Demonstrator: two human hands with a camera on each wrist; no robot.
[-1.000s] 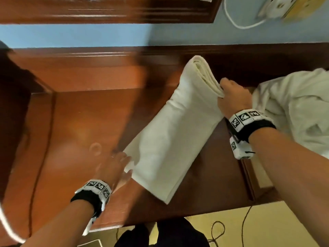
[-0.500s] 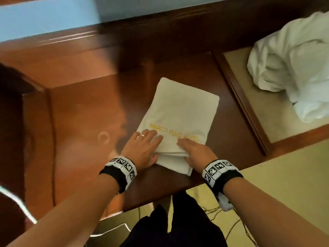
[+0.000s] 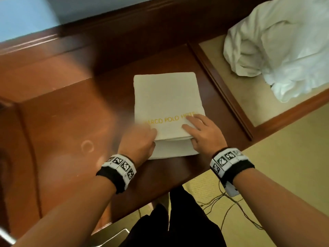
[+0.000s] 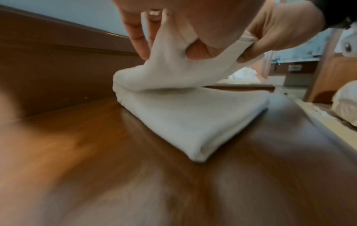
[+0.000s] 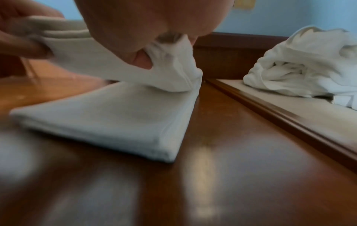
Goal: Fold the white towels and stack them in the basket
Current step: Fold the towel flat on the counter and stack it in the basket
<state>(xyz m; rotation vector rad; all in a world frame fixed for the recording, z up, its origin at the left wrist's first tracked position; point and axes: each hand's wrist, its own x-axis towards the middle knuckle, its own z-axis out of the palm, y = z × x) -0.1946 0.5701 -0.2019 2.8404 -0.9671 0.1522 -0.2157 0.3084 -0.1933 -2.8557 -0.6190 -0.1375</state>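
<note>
A white towel (image 3: 165, 97) with yellow "MARCO POLO HOTEL" lettering lies folded on the brown wooden table (image 3: 58, 132). My left hand (image 3: 142, 138) and right hand (image 3: 199, 132) are both at its near edge, left and right of the lettering. In the left wrist view my left hand (image 4: 193, 23) pinches the upper layer of the towel (image 4: 193, 116), fingers on top and thumb beneath, lifting it off the lower layer. The right wrist view shows my right hand (image 5: 144, 23) pinching the same upper layer of the towel (image 5: 115, 114) at its right corner. No basket is in view.
A crumpled heap of white linen (image 3: 276, 50) (image 5: 309, 68) lies on a lower beige surface with a wooden frame (image 3: 220, 90) to the right of the table. Thin cables (image 3: 229, 207) trail on the beige floor near my legs. A wooden backboard runs behind the table.
One second ago my right hand held the towel's far end up; it was brought over to the near end. Since then the towel has turned square to me and both hands pinch its upper layer.
</note>
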